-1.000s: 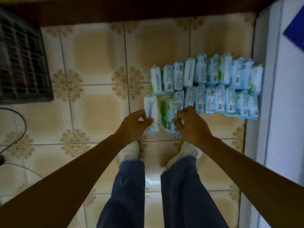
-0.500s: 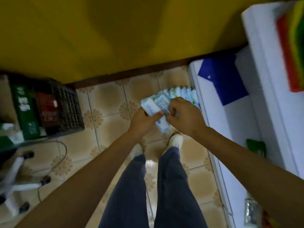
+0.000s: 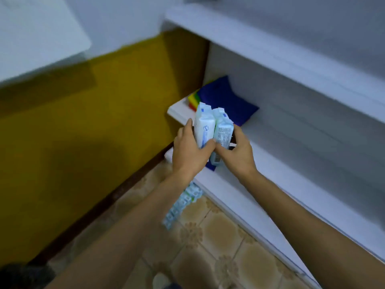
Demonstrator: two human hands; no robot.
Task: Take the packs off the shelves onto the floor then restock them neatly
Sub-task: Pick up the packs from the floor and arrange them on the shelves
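Note:
Both hands hold a small bunch of white and light-blue packs upright in front of the white shelf unit. My left hand [image 3: 190,152] grips the left pack [image 3: 204,128]. Beside it, my right hand [image 3: 237,154] grips the right pack [image 3: 224,129]. The bunch hangs over the left end of the middle shelf [image 3: 291,149]. Down on the tiled floor [image 3: 208,247], a row of the same packs [image 3: 183,203] stands along the foot of the unit, partly hidden by my left forearm.
A dark blue cloth [image 3: 227,101] and a coloured stack [image 3: 193,100] lie at the left end of the middle shelf. A lower shelf edge [image 3: 239,201] juts out to the right. A yellow wall [image 3: 104,122] with a dark skirting closes the left side.
Both hands lifted the bunch of packs from the floor row up to the middle shelf. The view swung up from the floor to the shelves.

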